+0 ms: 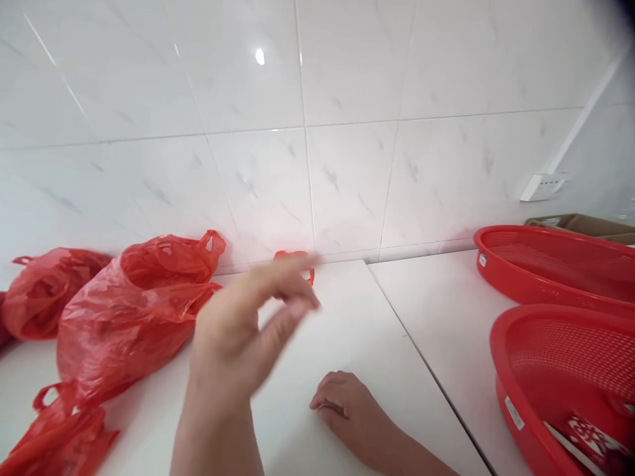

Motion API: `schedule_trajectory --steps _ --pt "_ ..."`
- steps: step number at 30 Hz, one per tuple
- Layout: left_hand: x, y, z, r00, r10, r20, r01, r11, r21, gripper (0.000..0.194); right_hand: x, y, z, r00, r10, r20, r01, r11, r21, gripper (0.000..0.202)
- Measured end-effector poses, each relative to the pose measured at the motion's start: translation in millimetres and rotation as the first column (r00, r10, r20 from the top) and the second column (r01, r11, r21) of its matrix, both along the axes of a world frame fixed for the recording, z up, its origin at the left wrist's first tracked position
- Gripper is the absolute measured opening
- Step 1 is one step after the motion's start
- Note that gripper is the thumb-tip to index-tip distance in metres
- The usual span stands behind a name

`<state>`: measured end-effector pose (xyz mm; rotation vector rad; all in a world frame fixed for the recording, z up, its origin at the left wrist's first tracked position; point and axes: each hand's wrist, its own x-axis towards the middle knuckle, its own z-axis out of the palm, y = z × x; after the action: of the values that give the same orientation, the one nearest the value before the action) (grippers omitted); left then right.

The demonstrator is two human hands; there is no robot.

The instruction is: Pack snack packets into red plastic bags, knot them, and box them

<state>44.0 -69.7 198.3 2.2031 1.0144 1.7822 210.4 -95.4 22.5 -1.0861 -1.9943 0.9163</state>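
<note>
1. Red plastic bags (47, 297) slump on the desk (342, 330), their contents unclear; the largest bag (124, 324) sits beside the left hand.
2. Left hand (238, 330): raised, fingers bent thumbward; I cannot tell if tips meet.
3. Small red item (282, 254): behind it, near the wall.
4. Right hand (350, 413): low, fingers curled; any grip is unclear.
5. Near red basket (510, 383): holds a printed red-and-white packet (595, 436).
</note>
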Motion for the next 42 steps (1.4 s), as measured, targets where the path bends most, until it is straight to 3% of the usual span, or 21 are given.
schedule_trajectory --steps 2,4,7,8,9,10,13,15,18,22,24,26,29,31,34,36,38,42 --pt "2 37 -4.4 0.992 0.062 0.109 -0.055 0.996 -0.072 0.037 -2 1 -0.6 0.999 0.003 -0.043 -0.003 1.000 0.003 0.026" --pt "3 83 -27.4 0.970 0.217 0.112 -0.195 0.965 -0.175 0.040 -3 2 -2.9 0.997 0.007 -0.083 -0.006 1.000 0.012 0.028" --pt "2 145 -70.9 0.909 0.402 -0.108 -0.416 0.857 -0.306 0.066 -2 7 -7.9 0.992 0.007 -0.124 -0.005 1.000 0.017 0.028" --pt "1 158 -84.5 0.884 0.438 -0.164 -0.465 0.791 -0.397 0.073 -1 9 -9.5 0.989 -0.001 -0.147 0.002 1.000 0.010 0.028" --pt "1 166 -97.2 0.879 0.432 -0.204 -0.474 0.743 -0.473 0.070 -1 11 -10.7 0.984 -0.019 -0.177 0.020 1.000 0.000 0.028" --pt "1 170 -109.2 0.896 0.385 -0.221 -0.443 0.744 -0.499 0.059 0 14 -11.4 0.976 -0.054 -0.212 0.052 0.999 -0.011 0.028" --pt "4 160 -139.9 0.928 0.286 -0.238 -0.372 0.735 -0.567 0.021 4 21 -10.3 0.911 -0.273 -0.308 0.259 0.962 -0.087 0.030" --pt "8 142 -154.0 0.947 0.215 -0.240 -0.318 0.735 -0.599 0.011 10 24 -7.5 0.833 -0.444 -0.330 0.383 0.894 -0.234 0.035" --pt "13 111 -164.5 0.975 0.034 -0.218 -0.169 0.751 -0.638 0.005 20 29 -3.6 0.711 -0.603 -0.362 0.456 0.787 -0.415 0.048" --pt "22 68 -169.4 0.964 -0.197 -0.180 0.039 0.773 -0.634 0.006 29 33 0.3 0.579 -0.660 -0.479 0.471 0.750 -0.464 0.065" --pt "30 50 -171.8 0.948 -0.244 -0.206 0.085 0.816 -0.572 0.007 31 34 2.2 0.579 -0.633 -0.514 0.421 0.772 -0.476 0.071" --pt "36 37 -173.5 0.921 -0.269 -0.282 0.119 0.883 -0.455 0.014 33 35 3.2 0.638 -0.577 -0.510 0.368 0.810 -0.457 0.058" --pt "33 37 -171.9 0.865 -0.192 -0.464 0.094 0.969 -0.227 0.016 39 39 2.4 0.686 -0.573 -0.448 0.396 0.811 -0.431 0.019" --pt "19 47 -168.1 0.846 -0.071 -0.528 0.016 0.994 -0.108 0.012 48 43 1.6 0.627 -0.654 -0.423 0.499 0.755 -0.426 0.009" --pt "-11 65 -161.8 0.855 0.141 -0.499 -0.177 0.984 -0.026 0.012 64 47 2.0 0.477 -0.756 -0.448 0.610 0.652 -0.450 0.008" --pt "-28 73 -158.9 0.839 0.269 -0.473 -0.324 0.945 -0.037 0.010 72 49 2.7 0.392 -0.769 -0.505 0.597 0.631 -0.496 0.014" --pt "-36 76 -157.6 0.817 0.348 -0.459 -0.436 0.895 -0.098 0.010 76 49 2.8 0.344 -0.745 -0.571 0.547 0.653 -0.524 0.019" --pt "-30 72 -158.2 0.846 0.361 -0.393 -0.495 0.806 -0.324 0.018 77 51 0.9 0.295 -0.664 -0.687 0.407 0.738 -0.539 0.023"
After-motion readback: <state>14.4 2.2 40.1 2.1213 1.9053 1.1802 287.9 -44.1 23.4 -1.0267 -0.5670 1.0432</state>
